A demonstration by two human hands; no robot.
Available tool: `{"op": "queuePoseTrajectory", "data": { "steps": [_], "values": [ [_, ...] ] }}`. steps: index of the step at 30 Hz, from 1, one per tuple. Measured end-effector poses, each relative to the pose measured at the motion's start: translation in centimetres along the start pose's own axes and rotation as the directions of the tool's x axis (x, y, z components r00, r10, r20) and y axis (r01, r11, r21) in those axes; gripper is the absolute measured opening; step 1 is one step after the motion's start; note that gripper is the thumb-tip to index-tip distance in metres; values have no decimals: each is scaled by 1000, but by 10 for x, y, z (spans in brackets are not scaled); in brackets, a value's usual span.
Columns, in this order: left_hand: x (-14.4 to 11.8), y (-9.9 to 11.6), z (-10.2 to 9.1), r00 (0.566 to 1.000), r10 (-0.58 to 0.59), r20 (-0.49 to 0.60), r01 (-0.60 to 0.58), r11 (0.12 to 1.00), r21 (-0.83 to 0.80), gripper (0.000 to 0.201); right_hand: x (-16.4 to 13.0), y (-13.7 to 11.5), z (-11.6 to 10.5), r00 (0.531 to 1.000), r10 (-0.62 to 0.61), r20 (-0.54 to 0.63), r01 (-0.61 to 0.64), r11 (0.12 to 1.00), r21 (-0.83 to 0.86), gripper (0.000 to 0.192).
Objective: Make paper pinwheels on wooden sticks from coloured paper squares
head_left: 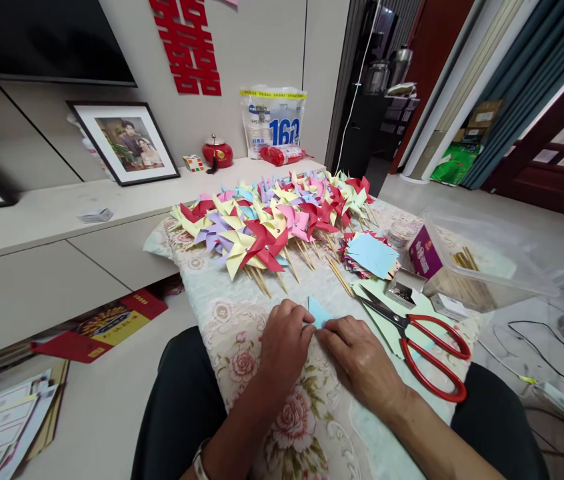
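A small light-blue paper square lies folded on the floral tablecloth in front of me. My left hand presses its left side with curled fingers. My right hand pinches its lower right edge. Both hands meet over the paper, which shows only as a blue corner above the fingers. Beyond the hands lies a big heap of finished paper pinwheels in red, yellow, pink, purple and blue on wooden sticks.
Red-handled scissors lie open right of my right hand. A stack of coloured paper squares, a purple box, and a clear tub of sticks stand at the right. A low cabinet runs along the left.
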State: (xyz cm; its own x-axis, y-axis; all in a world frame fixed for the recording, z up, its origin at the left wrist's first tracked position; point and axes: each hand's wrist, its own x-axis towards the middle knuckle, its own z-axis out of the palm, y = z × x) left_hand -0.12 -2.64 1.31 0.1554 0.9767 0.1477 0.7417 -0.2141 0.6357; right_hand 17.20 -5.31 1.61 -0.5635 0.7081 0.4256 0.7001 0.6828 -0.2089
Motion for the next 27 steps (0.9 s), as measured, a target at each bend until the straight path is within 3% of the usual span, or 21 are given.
{"op": "queuePoseTrajectory", "data": {
  "steps": [3, 5, 9, 12, 14, 17, 22, 27],
  "values": [
    [0, 0, -1, 1000, -16, 18, 17, 1000, -27, 12, 0, 8, -1, 990, 113, -83, -101, 987, 128, 34],
    [1, 0, -2, 999, -25, 30, 26, 999, -38, 13, 2, 14, -2, 971, 228, -75, -208, 955, 211, 33],
    [2, 0, -3, 998, -41, 42, 42, 998, -37, 15, 15, 22, -6, 902, 421, 100, -432, 869, 240, 27],
    [2, 2, -3, 998, -49, 43, 50, 998, -40, 16, 26, 24, -8, 850, 490, 195, -524, 826, 209, 19],
    [2, 2, -3, 998, -61, 25, 62, 997, -55, 16, 29, 25, -7, 837, 507, 206, -544, 812, 213, 14],
    [0, 2, 0, 996, -84, -24, 81, 992, -92, 20, 28, 25, -4, 834, 513, 202, -550, 801, 236, 22],
    [-4, 0, 4, 990, -123, -74, 111, 983, -148, 48, 22, 25, -1, 834, 518, 190, -551, 771, 320, 34],
    [-6, 1, 4, 988, -137, -65, 124, 977, -174, 53, 18, 23, -1, 862, 477, 172, -502, 751, 429, 36]
  ]
}}
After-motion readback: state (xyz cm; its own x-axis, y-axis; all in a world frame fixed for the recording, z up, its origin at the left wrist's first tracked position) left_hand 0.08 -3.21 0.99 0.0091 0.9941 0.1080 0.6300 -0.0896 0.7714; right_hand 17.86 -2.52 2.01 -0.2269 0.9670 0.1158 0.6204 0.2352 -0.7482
